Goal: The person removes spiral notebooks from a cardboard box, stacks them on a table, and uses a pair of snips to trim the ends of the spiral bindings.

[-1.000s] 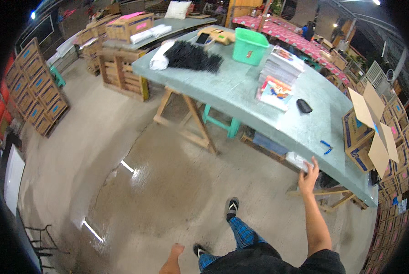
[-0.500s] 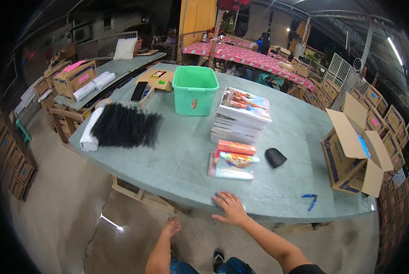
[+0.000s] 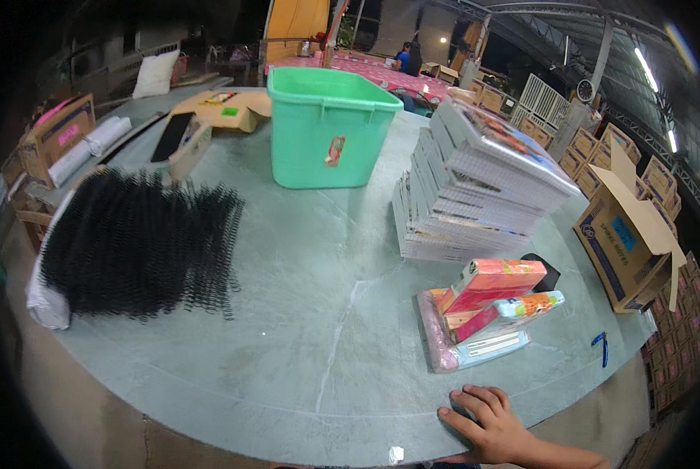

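My right hand [image 3: 487,422] rests palm down on the near right edge of the grey-green table [image 3: 287,375], fingers apart and holding nothing. My left hand is out of view. Just beyond the right hand stands a small wooden rest [image 3: 461,319] wrapped in tape, with red-orange and light blue printed pieces. Behind it rises a tall stack of booklets [image 3: 475,191] with rows of punched holes along their edges. A heap of black spiral binding coils [image 3: 139,246] lies at the left on a white roll [image 3: 49,305]. Blue-handled pliers [image 3: 602,349] lie to the right.
A green plastic tub [image 3: 330,141] stands at the far middle. Left of it are a phone [image 3: 173,137] and a brown cardboard piece [image 3: 221,112]. An open carton [image 3: 623,242] sits at the right edge. A black object [image 3: 549,273] is partly hidden behind the rest.
The view has moved closer to the table and swung left, so the things look larger. My left hand has left the picture. My right hand still rests at the table edge.
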A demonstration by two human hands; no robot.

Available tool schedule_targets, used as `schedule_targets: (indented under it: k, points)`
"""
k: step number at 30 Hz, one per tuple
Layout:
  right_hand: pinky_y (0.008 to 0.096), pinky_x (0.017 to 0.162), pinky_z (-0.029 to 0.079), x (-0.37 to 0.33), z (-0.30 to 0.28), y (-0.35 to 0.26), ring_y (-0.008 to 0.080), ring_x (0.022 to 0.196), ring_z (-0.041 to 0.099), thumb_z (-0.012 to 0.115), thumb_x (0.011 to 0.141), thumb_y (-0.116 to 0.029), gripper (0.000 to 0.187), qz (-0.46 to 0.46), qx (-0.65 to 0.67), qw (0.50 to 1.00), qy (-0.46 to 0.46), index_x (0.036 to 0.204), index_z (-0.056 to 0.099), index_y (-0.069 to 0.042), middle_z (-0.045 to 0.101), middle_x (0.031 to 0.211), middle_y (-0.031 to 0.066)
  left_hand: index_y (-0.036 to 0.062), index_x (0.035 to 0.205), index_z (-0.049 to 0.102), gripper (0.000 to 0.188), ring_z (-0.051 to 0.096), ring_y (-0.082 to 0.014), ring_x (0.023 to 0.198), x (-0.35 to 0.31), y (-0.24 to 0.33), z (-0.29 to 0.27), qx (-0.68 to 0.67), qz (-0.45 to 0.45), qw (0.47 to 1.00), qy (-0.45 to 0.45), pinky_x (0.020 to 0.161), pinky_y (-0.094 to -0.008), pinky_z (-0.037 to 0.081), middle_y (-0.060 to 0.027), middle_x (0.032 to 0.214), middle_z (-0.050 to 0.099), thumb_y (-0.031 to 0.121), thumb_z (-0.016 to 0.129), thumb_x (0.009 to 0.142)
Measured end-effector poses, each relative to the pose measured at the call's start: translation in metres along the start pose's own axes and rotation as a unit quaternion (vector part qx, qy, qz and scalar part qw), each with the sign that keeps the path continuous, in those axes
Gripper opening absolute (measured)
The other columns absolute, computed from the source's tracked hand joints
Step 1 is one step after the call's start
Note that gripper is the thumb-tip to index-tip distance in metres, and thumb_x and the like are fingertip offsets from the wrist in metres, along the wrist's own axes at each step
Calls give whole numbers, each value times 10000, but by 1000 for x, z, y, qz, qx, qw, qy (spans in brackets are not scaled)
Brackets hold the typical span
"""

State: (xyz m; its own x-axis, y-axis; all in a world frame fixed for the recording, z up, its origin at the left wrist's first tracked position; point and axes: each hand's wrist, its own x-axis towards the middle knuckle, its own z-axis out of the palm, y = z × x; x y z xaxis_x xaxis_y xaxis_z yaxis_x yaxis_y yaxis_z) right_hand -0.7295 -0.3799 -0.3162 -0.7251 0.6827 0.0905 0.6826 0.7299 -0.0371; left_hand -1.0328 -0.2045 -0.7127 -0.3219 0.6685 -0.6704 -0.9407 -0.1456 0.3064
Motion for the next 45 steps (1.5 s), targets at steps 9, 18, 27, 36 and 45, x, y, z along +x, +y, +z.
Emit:
schedule_targets:
  k: [9,18,27,36,45]
  points:
    - [499,945,332,4,3,-3,376,1144,437,708,631,-472,769,-9,13,999,37,1240,476,-63,450,1256,177,45,1328,381,619,451,-312,1160,3,1,2,-3,20,1000,23,926,-485,403,-168,1284,444,510,326,923]
    - [483,934,338,-3,0,1,367,1135,440,750,585,-387,769,-7,16,999,29,1223,485,-49,454,1236,181,49,1332,379,630,435,-316,1178,-4,2,-2,-5,36,999,29,938,-488,392,-166,1302,431,522,304,923]
    - [466,935,337,-4,-1,4,313,1161,441,739,604,-502,780,12,8,1000,-23,1243,501,-123,468,1248,127,53,1335,376,642,420,-319,1197,-65,39,-37,-16,30,997,76,950,-491,382,-163,1321,418,535,281,922]
    - [495,977,320,-3,5,-1,359,1183,422,778,568,-468,814,8,11,1000,18,1216,488,-70,456,1248,157,57,1338,373,654,404,-323,1216,-179,69,-52,-19,-13,992,124,962,-493,372,-161,1339,405,548,259,922]
    - [469,946,359,-86,26,-22,345,1153,440,711,705,-321,539,-125,71,988,64,1150,523,-82,460,1246,157,53,1337,367,645,443,-308,1180,-308,41,-93,72,8,994,-86,942,-438,407,-143,1321,425,543,270,928]
